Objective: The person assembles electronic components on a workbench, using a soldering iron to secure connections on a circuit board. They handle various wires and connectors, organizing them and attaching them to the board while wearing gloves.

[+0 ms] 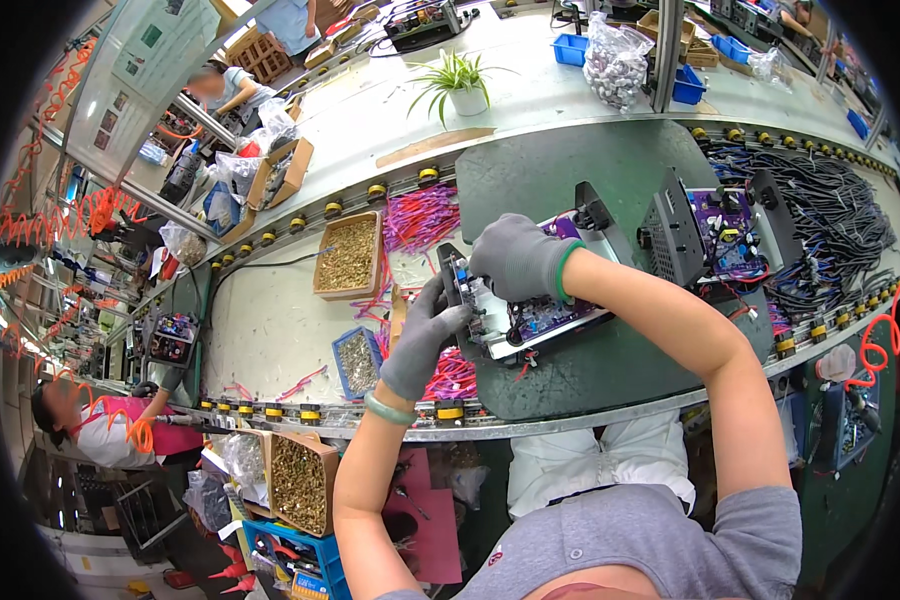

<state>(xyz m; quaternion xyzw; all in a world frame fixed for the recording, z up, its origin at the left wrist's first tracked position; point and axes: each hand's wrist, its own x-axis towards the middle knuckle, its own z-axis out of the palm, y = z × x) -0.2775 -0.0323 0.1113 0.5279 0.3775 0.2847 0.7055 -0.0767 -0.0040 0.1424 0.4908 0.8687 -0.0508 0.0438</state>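
Both my hands wear grey gloves and work at the left end of an open electronic device chassis (560, 336), which has a pale metal base and a purple circuit board. My left hand (420, 345) grips the black end panel (452, 277), thumb and fingers closed around its edge. Bent over the same end from above, my right hand (515, 258) has its fingers curled down by the panel; whatever they pinch is hidden. The chassis lies tilted on a dark green board (530, 385). To its right stands a second open chassis (712, 235) with a similar purple board.
Left of my hands are a cardboard box (348, 294) of brass-coloured screws and a blue tray (375, 347) of silver ones. Pink and purple wires (420, 218) lie behind; black cables (830, 210) pile at right. Roller rails (450, 410) edge the line. A co-worker (120, 430) sits far left.
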